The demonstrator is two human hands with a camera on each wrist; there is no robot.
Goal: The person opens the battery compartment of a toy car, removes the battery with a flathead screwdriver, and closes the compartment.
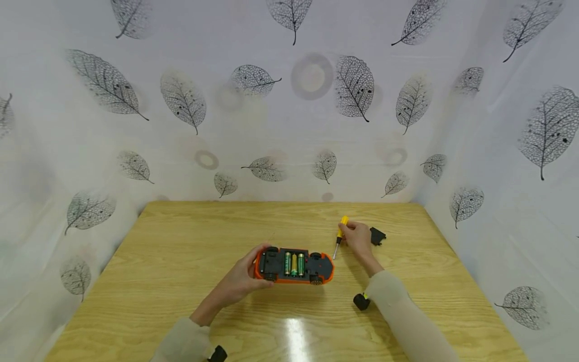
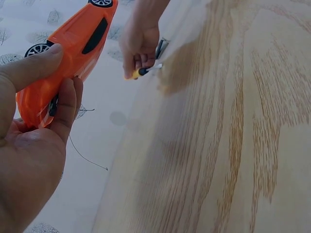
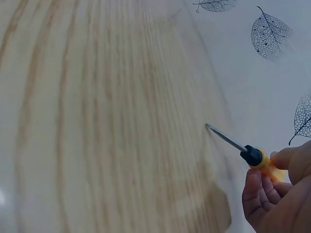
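Observation:
My left hand [image 1: 246, 278] grips the rear or front end of an orange toy car [image 1: 295, 280], turned so its black underside faces the head camera. Three green-and-gold batteries [image 1: 294, 264] sit side by side in its uncovered compartment. In the left wrist view the thumb lies on the orange body [image 2: 73, 58] of the car. My right hand [image 1: 359, 239] pinches the yellow handle of a screwdriver [image 3: 266, 165], its metal shaft slanting down toward the table. Just right of that hand lies a small black cover [image 1: 377, 236].
The wooden table [image 1: 203, 226] reaches back to a pale curtain [image 1: 289, 125] printed with dark leaves, which also hangs at both sides. A black wrist device [image 1: 361, 301] is by the right sleeve, another [image 1: 218, 354] by the left.

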